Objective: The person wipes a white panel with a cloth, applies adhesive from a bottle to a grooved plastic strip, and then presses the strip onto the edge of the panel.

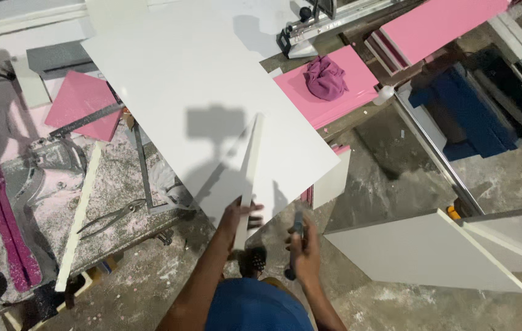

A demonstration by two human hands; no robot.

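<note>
Left hand [241,216] grips a narrow white strip [250,165] standing edge-on upon the large white board [199,92] overhanging the bench, right hand [303,245] clenches a small tool [298,222] (type unclear); strip could tip if grip slackens.

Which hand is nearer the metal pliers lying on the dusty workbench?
Left. The left hand grips a narrow white strip just right of the pliers; the right hand, holding a small tool, is farther right.
</note>
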